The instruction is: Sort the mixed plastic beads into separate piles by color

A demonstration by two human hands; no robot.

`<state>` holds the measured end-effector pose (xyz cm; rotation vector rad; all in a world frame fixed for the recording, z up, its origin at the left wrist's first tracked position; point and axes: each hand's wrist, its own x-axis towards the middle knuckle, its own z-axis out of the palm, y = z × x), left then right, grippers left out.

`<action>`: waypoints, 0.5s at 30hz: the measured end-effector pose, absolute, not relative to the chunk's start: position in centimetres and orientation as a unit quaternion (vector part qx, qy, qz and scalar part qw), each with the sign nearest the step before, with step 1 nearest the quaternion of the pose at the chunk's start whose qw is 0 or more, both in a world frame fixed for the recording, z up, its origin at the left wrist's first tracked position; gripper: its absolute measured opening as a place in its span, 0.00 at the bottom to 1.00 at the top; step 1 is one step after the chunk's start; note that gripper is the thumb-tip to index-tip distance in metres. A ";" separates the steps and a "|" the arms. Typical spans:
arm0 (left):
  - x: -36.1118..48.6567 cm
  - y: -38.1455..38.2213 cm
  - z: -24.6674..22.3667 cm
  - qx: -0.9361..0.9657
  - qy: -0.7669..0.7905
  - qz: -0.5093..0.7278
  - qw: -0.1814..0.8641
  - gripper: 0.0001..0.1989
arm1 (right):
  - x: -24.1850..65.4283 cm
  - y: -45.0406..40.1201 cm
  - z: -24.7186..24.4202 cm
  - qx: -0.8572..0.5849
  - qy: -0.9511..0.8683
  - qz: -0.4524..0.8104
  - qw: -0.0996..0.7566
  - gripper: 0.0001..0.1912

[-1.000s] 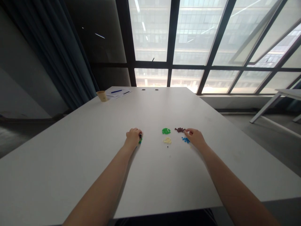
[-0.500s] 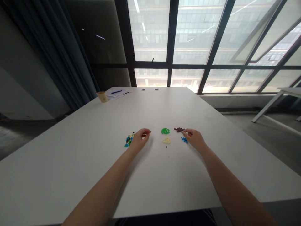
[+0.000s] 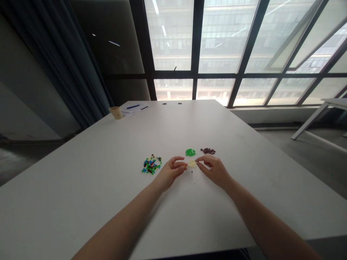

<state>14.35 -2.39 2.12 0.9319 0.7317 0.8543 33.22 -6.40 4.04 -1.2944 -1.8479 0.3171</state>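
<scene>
My left hand [image 3: 172, 171] is closed in a pinch on a small yellow piece [image 3: 185, 167], just left of the cream pile. My right hand [image 3: 214, 168] pinches at the right edge of the cream pile [image 3: 192, 163]; whatever sits between its fingertips is too small to make out. Behind the cream pile lie the green pile [image 3: 190, 152] and the dark brown pile [image 3: 208, 151]. To the left of my left hand is a mixed pile of small coloured pieces [image 3: 151, 164]. The blue pieces are hidden behind my right hand.
A tiny black piece [image 3: 192, 171] and a tiny pale piece [image 3: 194, 183] rest on the white table [image 3: 173, 130] in front of the cream pile. At the far left edge stand a paper cup [image 3: 116, 113] and papers with a blue pen [image 3: 133, 106].
My left hand has moved right from the mixed pile, uncovering it, and a yellow piece now shows in its fingers. My right hand has shifted left from the brown pile to the cream one.
</scene>
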 end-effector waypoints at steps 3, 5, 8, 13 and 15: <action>14.5 -2.6 2.1 0.438 0.318 0.394 0.743 0.21 | 32.4 -7.0 4.2 -0.484 -0.757 0.124 0.422 0.08; 14.6 -2.7 2.1 0.455 0.303 0.396 0.737 0.20 | 32.1 -7.2 4.2 -0.474 -0.768 0.117 0.416 0.07; 14.6 -2.8 2.3 0.480 0.284 0.392 0.731 0.19 | 31.9 -7.4 4.2 -0.463 -0.777 0.111 0.411 0.07; 14.6 -2.8 2.5 0.495 0.276 0.388 0.726 0.20 | 32.0 -7.4 4.3 -0.445 -0.782 0.110 0.423 0.07; 14.5 -2.8 2.6 0.498 0.271 0.388 0.727 0.21 | 32.0 -7.4 4.3 -0.440 -0.781 0.106 0.430 0.07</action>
